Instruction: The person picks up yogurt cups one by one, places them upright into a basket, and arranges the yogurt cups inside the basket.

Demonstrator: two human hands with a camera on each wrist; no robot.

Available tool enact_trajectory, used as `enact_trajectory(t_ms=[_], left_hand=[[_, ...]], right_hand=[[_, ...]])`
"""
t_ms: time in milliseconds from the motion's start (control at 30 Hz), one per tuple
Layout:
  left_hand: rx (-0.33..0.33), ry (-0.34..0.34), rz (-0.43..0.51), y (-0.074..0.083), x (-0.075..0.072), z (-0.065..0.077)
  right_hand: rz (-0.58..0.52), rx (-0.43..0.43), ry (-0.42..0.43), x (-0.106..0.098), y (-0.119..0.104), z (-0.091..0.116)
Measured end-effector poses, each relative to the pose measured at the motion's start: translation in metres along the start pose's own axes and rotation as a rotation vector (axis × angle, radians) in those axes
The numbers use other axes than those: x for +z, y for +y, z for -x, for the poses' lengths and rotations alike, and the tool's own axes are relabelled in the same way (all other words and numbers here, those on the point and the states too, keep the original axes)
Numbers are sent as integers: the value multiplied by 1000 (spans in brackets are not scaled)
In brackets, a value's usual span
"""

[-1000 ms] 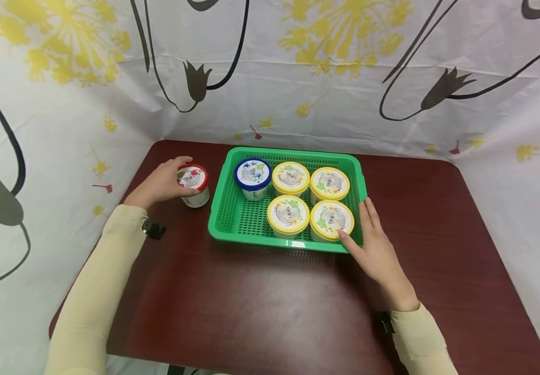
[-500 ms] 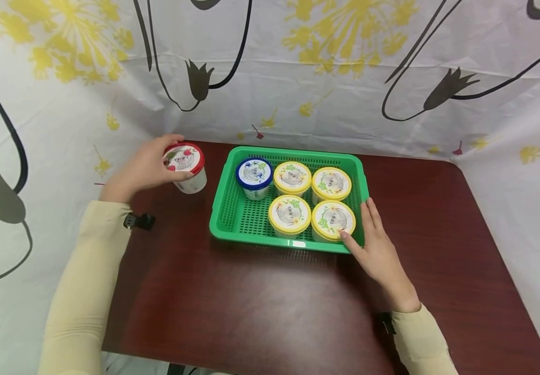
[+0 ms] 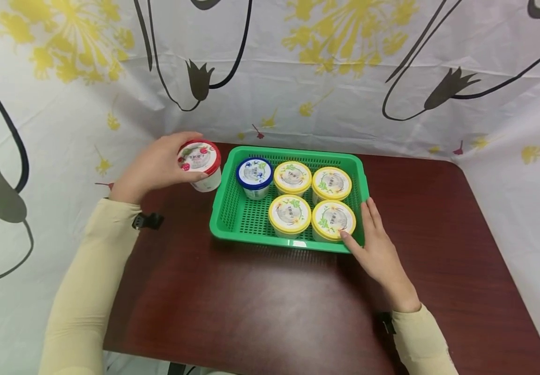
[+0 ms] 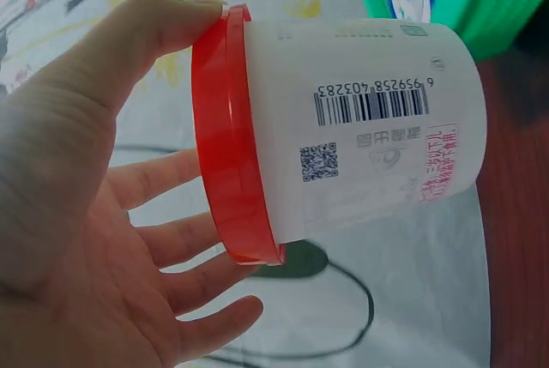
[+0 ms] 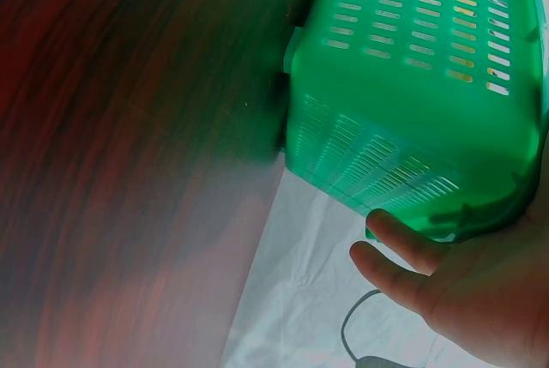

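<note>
My left hand (image 3: 155, 164) grips a white paper cup with a red lid (image 3: 199, 158), thumb and fingers around the lid's edge. The cup hangs raised beside the left wall of a green basket (image 3: 225, 208). Its barcode and printed side face the left wrist view, where the red-lidded cup (image 4: 364, 128) fills the middle. My right hand (image 3: 382, 260) rests at the basket's front right corner. Its fingers lie straight along the outer wall, and the thumb reaches over the rim near a yellow-lidded cup (image 3: 333, 221). In the right wrist view, my right hand (image 5: 463, 286) touches the basket's outside.
Inside the basket stand a blue-lidded cup (image 3: 254, 174) and several yellow-lidded cups (image 3: 290, 214). Bare basket floor shows at its front left. The basket sits on a dark red-brown table (image 3: 270, 302). A patterned white cloth (image 3: 270, 78) hangs behind and at both sides.
My left hand has lifted the red-lidded cup off the table, then moved it right, closer to the basket. My right hand and the basket have stayed in place.
</note>
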State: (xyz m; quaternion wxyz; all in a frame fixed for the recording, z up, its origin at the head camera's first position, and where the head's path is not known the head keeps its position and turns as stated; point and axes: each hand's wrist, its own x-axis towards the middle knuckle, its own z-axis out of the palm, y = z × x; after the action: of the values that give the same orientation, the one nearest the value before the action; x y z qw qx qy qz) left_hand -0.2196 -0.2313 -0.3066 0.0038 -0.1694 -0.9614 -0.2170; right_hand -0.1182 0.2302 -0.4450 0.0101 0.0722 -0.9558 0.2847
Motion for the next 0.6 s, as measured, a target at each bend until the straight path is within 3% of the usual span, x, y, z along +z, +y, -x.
enact_trajectory(t_ms=[333,600], left_hand=[[152,-30,63,30,11,-15],[159,-115,23,54,24,-19]], right_hand=[[-7,-2,4,-1,-1,1],[-6,-1,3,0,-1,1]])
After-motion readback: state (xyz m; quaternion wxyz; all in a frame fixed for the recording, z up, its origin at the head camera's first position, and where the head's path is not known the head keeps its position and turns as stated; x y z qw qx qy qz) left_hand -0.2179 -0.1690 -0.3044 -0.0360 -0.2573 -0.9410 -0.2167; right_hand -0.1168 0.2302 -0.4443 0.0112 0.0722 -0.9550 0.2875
